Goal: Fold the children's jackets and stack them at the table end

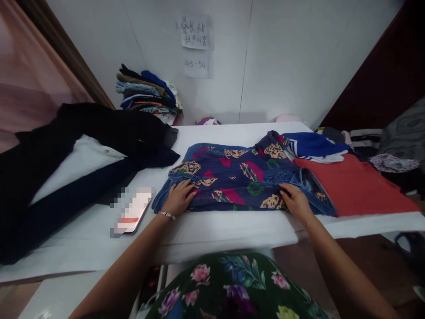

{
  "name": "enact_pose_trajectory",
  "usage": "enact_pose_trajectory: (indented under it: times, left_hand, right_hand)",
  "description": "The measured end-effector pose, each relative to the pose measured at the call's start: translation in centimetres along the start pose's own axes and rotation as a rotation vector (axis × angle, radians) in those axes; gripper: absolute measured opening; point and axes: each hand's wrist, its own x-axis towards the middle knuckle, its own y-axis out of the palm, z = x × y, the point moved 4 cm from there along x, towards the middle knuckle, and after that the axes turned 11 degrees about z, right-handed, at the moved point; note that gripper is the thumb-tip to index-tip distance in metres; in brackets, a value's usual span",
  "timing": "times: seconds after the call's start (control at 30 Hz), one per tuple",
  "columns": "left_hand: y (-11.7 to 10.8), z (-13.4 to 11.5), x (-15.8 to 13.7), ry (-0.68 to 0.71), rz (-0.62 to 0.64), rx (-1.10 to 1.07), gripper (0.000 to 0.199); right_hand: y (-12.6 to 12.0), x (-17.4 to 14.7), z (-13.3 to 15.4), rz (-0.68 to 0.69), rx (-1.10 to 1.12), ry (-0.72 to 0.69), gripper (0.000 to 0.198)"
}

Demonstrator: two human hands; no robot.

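Observation:
A navy jacket with denim parts and a printed pattern of pink, green and tan lies folded on the white table in front of me. Denim edging shows at its left end, and a denim band curves out at its right end. My left hand rests on the jacket's near left part, fingers spread over the cloth. On the near right part lies my right hand, its fingers stretched over the fabric beside the denim band. Both hands touch the jacket, and the undersides of the fingers are hidden.
Left of the jacket lies a phone, partly pixelated. Dark clothes spread over the left side. A stack of folded clothes stands at the back left. A red garment and a blue one lie to the right. Paper notes hang on the wall.

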Motion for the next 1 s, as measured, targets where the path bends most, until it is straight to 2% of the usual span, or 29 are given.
enact_pose_trajectory:
  times: [0.1, 0.2, 0.3, 0.4, 0.53, 0.63, 0.73, 0.8, 0.9, 1.0]
  left_hand:
    - [-0.9, -0.6, -0.3, -0.002, -0.048, 0.039, 0.045]
    - [-1.1, -1.1, -0.3, -0.004, -0.046, 0.076, 0.047]
    - [-0.2, -0.9, 0.0, -0.035, 0.020, 0.109, 0.049]
    - [0.5, -0.4, 0.3, -0.058, 0.055, 0.126, 0.052]
    - [0.6, -0.2, 0.3, -0.072, 0.067, 0.140, 0.053]
    - [0.5, -0.3, 0.3, -0.093, 0.067, 0.157, 0.054]
    - [0.6, -0.2, 0.3, -0.103, 0.069, 0.170, 0.055]
    - [0.8, -0.1, 0.4, -0.105, 0.074, 0.173, 0.055]
    - [1.0, 0.2, 0.4, -0.102, 0.093, 0.177, 0.057]
    - [1.3, 0.5, 0.5, -0.103, 0.092, 0.165, 0.056]
  right_hand:
    - [-0.4, -0.9, 2.4, -0.038, -0.072, -0.085, 0.040]
    - [1.5, -1.8, 3.3, 0.135, -0.202, -0.083, 0.048]
    - [3.4, -2.2, 2.7, 0.278, -0.287, -0.026, 0.051]
    - [3.9, -2.4, 2.2, 0.309, -0.270, -0.002, 0.051]
    - [2.8, -1.3, 1.8, 0.273, -0.109, 0.012, 0.049]
    - [0.9, 2.1, 1.4, 0.119, 0.049, -0.019, 0.048]
    - [-1.0, 8.1, 0.7, -0.030, 0.159, -0.021, 0.040]
    - [-1.9, 12.9, 0.0, -0.083, 0.199, 0.034, 0.037]
    - [-2.7, 19.6, -1.2, -0.120, 0.195, 0.207, 0.034]
    - [-2.5, 24.5, -2.1, -0.124, 0.184, 0.312, 0.028]
